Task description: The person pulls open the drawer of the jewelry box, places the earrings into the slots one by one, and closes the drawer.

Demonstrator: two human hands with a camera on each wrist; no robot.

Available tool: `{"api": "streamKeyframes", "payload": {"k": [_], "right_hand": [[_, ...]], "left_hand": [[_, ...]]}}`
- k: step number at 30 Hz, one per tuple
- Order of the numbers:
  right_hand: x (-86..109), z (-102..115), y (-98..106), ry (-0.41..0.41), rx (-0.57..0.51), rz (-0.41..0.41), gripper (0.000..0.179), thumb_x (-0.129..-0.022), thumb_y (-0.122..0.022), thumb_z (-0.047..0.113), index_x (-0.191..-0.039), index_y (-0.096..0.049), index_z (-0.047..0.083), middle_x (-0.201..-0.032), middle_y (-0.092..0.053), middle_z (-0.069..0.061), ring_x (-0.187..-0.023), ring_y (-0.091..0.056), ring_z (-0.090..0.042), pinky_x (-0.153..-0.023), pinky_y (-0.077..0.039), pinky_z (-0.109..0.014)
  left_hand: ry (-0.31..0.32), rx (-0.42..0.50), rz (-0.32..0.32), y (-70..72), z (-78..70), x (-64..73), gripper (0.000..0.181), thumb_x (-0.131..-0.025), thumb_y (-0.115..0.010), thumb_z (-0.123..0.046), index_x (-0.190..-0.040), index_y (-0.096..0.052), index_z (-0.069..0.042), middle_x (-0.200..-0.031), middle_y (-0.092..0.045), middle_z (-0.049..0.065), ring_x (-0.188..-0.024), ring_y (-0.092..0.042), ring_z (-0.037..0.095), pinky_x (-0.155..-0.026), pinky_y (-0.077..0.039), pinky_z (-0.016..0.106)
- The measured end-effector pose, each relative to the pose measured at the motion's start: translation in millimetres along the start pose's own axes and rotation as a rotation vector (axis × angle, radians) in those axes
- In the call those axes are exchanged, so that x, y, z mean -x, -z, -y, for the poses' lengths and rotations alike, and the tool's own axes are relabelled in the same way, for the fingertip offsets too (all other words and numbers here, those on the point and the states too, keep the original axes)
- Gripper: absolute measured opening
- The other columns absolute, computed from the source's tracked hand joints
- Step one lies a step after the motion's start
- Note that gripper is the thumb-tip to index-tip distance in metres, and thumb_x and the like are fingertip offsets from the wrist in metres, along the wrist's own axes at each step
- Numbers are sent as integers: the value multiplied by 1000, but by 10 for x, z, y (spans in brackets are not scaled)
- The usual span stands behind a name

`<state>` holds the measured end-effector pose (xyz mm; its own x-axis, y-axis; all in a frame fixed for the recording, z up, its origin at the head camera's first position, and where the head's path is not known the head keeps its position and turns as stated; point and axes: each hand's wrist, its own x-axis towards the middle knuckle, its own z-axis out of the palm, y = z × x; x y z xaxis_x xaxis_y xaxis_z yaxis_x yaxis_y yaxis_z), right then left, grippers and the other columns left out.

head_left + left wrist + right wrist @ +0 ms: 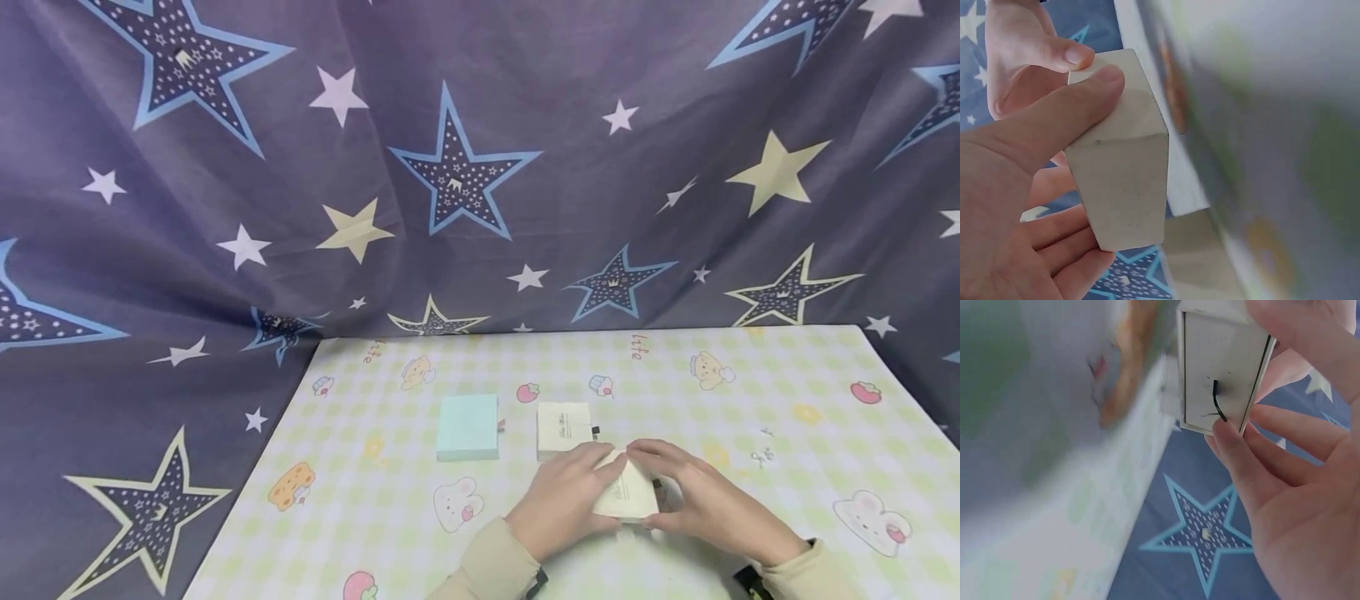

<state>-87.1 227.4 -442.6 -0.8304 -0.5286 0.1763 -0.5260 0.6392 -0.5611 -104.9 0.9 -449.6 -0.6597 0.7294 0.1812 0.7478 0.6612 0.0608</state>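
A small cream drawer box [626, 492] with faint lettering on its top is between both hands, low at the right of centre in the head view. My left hand [566, 497] grips its left side, the thumb lying along the near face in the left wrist view. My right hand [697, 497] holds the right end, its thumb and fingertips at the edges. In the right wrist view, a thin black ribbon pull [1218, 400] sticks out of the drawer front, with a fingertip touching its end. The drawer looks closed; its contents are hidden.
Just behind the held box stands another cream box [564, 427] with a black tab. Left of it lies a light blue box [468, 427] with a pink tab. Small silvery pieces [762, 458] lie to the right on the checked tablecloth [390, 517]. A star-patterned curtain [480, 275] hangs behind.
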Motion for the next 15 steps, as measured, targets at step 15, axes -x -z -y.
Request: {"api": "streamKeyframes", "payload": {"k": [15], "right_hand": [[-42, -211, 280, 44, 175, -154, 78, -64, -90, 13, -132, -57, -7, -133, -57, -23, -117, -59, -41, -90, -52, -55]], "left_hand": [[18, -85, -15, 34, -90, -554, 82, -75, -77, -57, -144, -53, -20, -145, -53, -1, -134, -49, 13, -108, -43, 25]]}}
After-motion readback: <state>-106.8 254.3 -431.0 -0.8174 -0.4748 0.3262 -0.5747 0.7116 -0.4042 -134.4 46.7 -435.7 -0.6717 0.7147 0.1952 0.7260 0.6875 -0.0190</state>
